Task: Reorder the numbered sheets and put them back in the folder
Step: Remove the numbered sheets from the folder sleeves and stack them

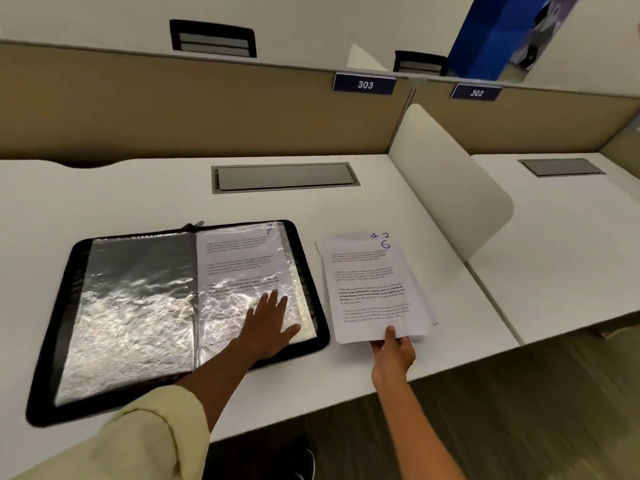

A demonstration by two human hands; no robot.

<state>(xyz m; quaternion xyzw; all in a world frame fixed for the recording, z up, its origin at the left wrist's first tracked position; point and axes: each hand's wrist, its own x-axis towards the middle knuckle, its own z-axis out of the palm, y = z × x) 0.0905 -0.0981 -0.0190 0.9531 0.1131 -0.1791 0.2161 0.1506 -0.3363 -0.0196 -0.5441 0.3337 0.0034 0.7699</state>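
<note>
Your left hand [268, 318] lies flat with fingers spread on the right-hand page of the open folder [180, 313], pressing on the clear sleeve [242, 268] that holds the sheet marked 7. Your right hand [393, 351] pinches the near edge of the loose stack of sheets [372, 289], thumb on top, with the stack resting on the worktop [433, 358] just beside the folder's right edge.

Judging by this, you are early in the job. Most of the sheets appear to be out of the folder: the top one reads 6, and the corners of two more behind it show what look like a 4 and a 2, so the stack seems not yet in order. The left-hand sleeve looks empty, though the glare on the plastic makes it hard to be sure. One sheet, the 7, still sits in its sleeve.

What is left for you, as far as can be told: free the 7 if it needs moving, sort the stack by number, slide each sheet back into a sleeve in sequence, and close the folder.
</note>
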